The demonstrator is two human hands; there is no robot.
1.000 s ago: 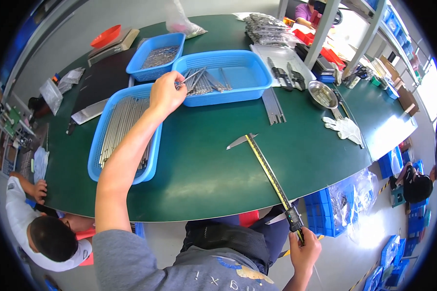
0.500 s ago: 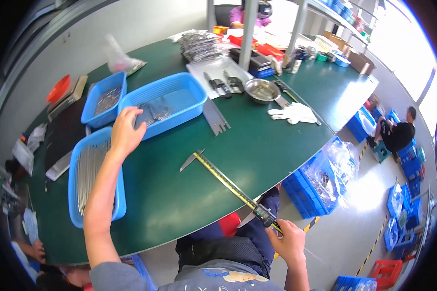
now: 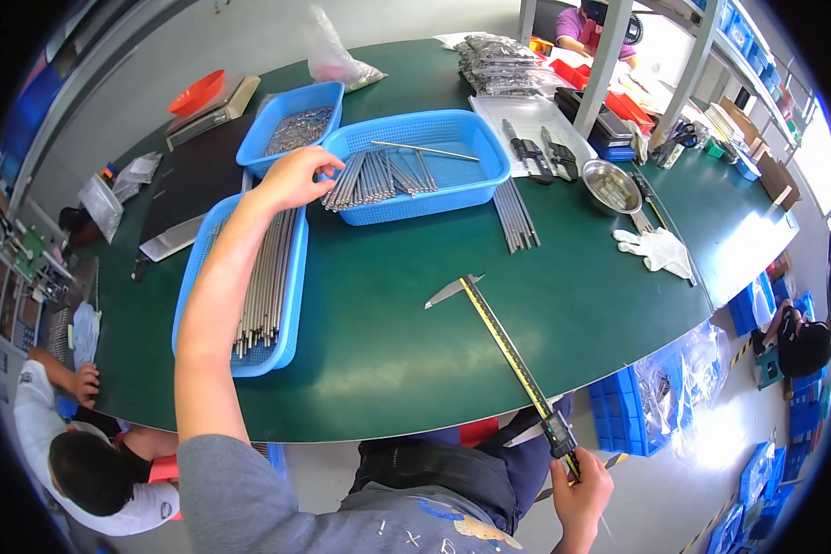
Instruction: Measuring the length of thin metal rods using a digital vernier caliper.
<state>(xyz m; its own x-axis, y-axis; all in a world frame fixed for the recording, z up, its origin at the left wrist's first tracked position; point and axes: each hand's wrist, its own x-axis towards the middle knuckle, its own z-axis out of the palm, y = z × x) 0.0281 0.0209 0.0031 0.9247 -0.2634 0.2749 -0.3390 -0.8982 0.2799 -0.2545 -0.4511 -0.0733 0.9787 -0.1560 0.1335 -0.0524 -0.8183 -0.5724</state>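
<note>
While the digital caliper [image 3: 508, 342] is gripped below its display by the right hand [image 3: 582, 489], the left hand [image 3: 297, 177] is held half-open, seemingly empty, beside metal rods [image 3: 369, 180] in a blue basket [image 3: 434, 205]; presumably stiff, light and slippery, these are best pinched mid-length.

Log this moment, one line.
left hand: beside rods in wide blue basket; right hand: holding caliper; caliper: partly over green table

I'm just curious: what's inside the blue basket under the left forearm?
Long metal rods, side by side. The left forearm covers part of the basket, hiding what's there.
</note>
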